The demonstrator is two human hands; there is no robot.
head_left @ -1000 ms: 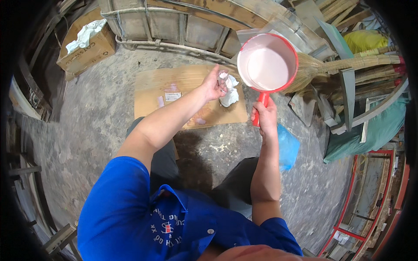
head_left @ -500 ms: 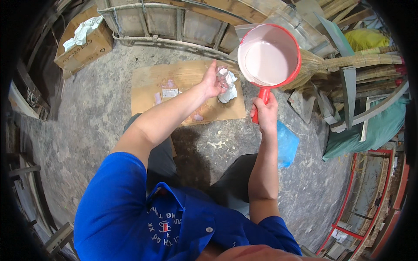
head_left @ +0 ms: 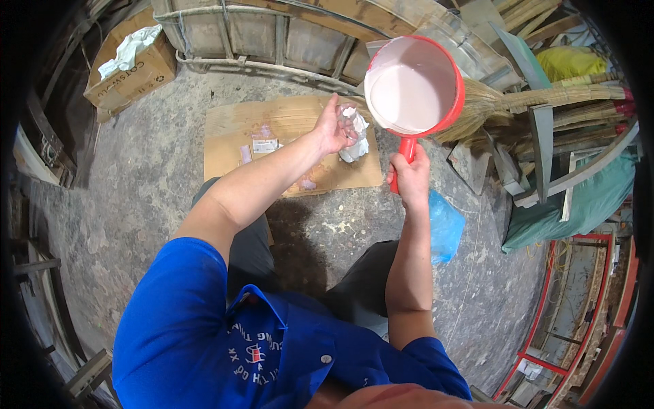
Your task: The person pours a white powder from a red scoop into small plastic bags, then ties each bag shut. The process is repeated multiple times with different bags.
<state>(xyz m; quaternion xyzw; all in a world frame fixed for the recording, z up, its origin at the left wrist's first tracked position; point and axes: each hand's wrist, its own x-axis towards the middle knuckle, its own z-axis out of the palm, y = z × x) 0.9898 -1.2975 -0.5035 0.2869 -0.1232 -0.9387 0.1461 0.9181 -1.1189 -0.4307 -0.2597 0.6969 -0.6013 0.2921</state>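
— Shifted slightly leftward, tilting: red round plastic dipper, pale-pink liquid inside, right of brown cardboard sheet.
— Right hand: fingers round handle, presumably steadying tilt. Left hand, above sheet: fingers curled round clear plastic vessel.

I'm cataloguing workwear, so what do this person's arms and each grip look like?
The left grip and right grip are bare human hands without gloves. The left forearm and right forearm are uncovered; no watch or bracelet shows. The left sleeve and right sleeve are short and bright blue.
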